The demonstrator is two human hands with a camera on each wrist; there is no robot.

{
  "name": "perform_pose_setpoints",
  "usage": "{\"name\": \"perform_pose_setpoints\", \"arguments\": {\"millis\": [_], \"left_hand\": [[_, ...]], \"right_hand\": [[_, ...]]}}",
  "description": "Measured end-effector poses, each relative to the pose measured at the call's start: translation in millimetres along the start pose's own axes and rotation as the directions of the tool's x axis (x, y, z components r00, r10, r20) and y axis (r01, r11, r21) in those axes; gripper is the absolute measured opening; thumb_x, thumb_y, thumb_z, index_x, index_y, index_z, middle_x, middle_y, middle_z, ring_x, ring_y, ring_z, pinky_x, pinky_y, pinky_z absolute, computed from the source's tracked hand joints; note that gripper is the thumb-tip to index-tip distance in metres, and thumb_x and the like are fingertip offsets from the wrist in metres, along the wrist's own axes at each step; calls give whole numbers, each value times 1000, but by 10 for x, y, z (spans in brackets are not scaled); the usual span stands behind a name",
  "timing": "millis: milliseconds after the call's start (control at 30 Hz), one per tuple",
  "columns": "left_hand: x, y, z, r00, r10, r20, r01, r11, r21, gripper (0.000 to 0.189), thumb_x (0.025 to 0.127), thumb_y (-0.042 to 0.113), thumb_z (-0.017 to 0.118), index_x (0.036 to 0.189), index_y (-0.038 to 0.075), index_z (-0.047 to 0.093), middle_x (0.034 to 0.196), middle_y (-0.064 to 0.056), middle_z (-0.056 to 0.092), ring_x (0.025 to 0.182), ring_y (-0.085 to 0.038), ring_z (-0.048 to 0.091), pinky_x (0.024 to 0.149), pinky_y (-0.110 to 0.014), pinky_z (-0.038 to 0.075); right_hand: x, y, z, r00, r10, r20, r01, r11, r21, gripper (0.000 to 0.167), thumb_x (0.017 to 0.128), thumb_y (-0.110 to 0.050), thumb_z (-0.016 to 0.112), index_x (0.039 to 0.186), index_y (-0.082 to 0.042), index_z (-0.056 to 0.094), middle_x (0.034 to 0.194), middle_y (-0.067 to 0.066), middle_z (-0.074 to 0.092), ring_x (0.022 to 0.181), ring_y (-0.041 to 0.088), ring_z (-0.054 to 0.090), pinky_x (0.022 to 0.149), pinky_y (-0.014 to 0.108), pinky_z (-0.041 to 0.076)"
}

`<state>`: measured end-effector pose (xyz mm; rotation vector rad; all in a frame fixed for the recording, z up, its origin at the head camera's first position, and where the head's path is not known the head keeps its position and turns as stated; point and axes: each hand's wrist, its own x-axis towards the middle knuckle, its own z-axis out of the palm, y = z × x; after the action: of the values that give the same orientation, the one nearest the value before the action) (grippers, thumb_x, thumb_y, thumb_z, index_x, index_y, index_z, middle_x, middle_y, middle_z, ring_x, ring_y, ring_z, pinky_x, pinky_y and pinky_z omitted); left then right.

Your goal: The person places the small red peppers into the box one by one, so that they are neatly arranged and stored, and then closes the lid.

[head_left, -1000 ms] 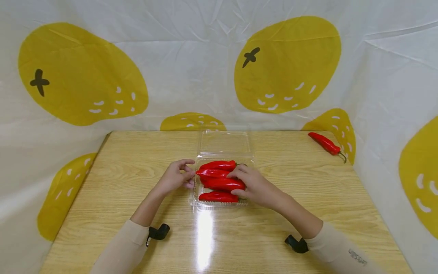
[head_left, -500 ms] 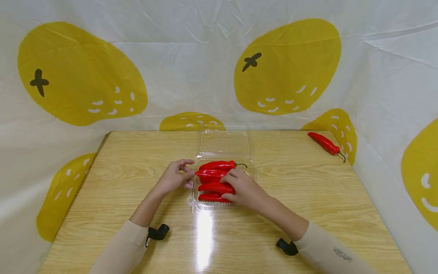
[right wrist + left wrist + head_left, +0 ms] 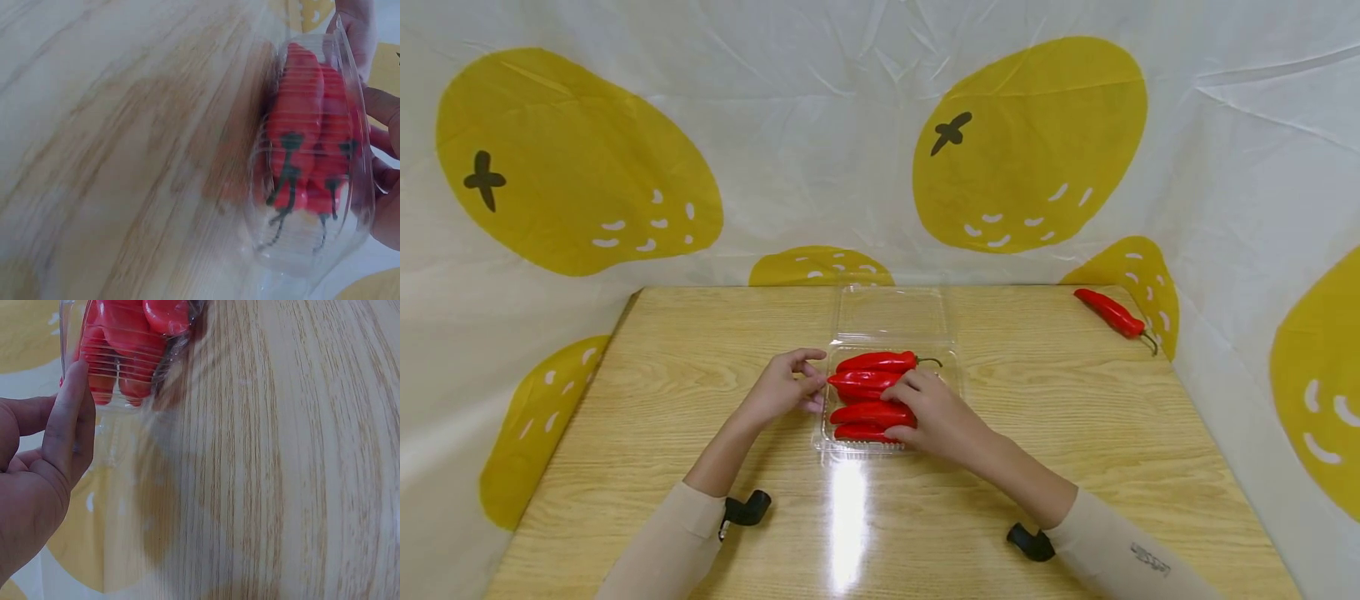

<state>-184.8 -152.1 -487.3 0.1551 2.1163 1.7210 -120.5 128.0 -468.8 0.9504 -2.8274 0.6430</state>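
Several red chili peppers (image 3: 868,384) with green stems lie side by side in a clear plastic clamshell box (image 3: 951,385). My right hand (image 3: 943,421) reaches in over the box's right side and pinches a front pepper (image 3: 868,412) near its stem end, thumb on the near side and fingers on the far side. The hand hides that pepper's stem. At the box's left wall, my left hand (image 3: 786,387) steadies it with extended fingertips; in the left wrist view a straight finger (image 3: 72,406) lies against the ribbed wall. Stems show through the plastic in the right wrist view.
The box's hinged lid (image 3: 891,312) stands raised at the back. One more red chili pepper (image 3: 1112,314) lies at the table's back right corner. A white cloth with yellow fruit prints (image 3: 820,167) hangs behind and beside the wooden table (image 3: 1045,375).
My right hand has moved left with the pepper and brought it lower among the others at the box's front. The left hand has stayed at the box's left wall.
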Motion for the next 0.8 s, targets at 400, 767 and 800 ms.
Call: {"name": "perform_pose_setpoints", "arguments": {"millis": [400,767,800], "left_hand": [[2,17,2,1000,-1,3,1,1000,1,47,98,-6,63,144,-6,50,98,-17,59,67,-19,69,63,-35,67],[2,8,-1,1000,-7,1,7,1000,15,48,98,-5,64,144,-6,50,100,-18,59,67,-19,70,64,-37,67],[1,5,-2,1000,-9,0,9,1000,18,48,98,-5,64,144,-5,50,100,-18,59,67,-19,70,64,-37,67]], "right_hand": [[-164,329,-266,997,53,-58,-41,979,202,43,82,-21,89,120,-13,70,110,0,64,102,21,61,82,35,61],[-359,737,-576,974,206,-93,-185,962,200,41,87,-18,85,124,-12,70,114,3,66,102,22,63,87,47,61],[-376,797,-602,971,221,-95,-200,960,194,40,88,-19,84,125,-11,69,116,4,66,103,24,63,88,48,61]]}}
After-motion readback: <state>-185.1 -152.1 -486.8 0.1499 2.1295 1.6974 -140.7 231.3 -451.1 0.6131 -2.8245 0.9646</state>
